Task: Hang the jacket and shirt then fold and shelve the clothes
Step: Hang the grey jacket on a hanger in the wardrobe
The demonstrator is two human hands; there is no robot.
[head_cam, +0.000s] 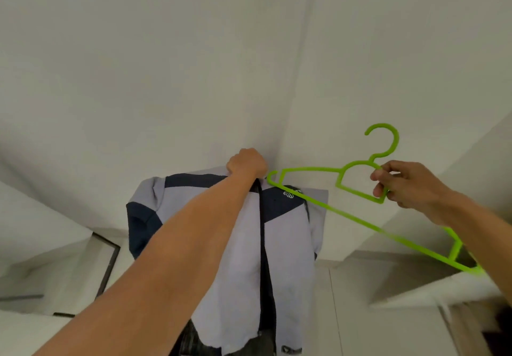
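Observation:
A pale grey jacket [235, 245] with dark navy shoulder panels and a dark front zip hangs in mid-air in the middle of the view. My left hand [246, 163] is raised and shut on its collar. To the right, my right hand [407, 184] pinches a bright green plastic hanger [313, 168] just below the hook. The hanger is tilted, and its left tip touches or sits right beside the jacket's collar next to my left hand. Its right end runs behind my right forearm.
The camera looks steeply upward at white walls and ceiling [194, 65]. A dark-framed opening [109, 267] shows at lower left. White cupboard tops and panels [410, 281] stand at lower right, with a dark gap at the bottom right corner.

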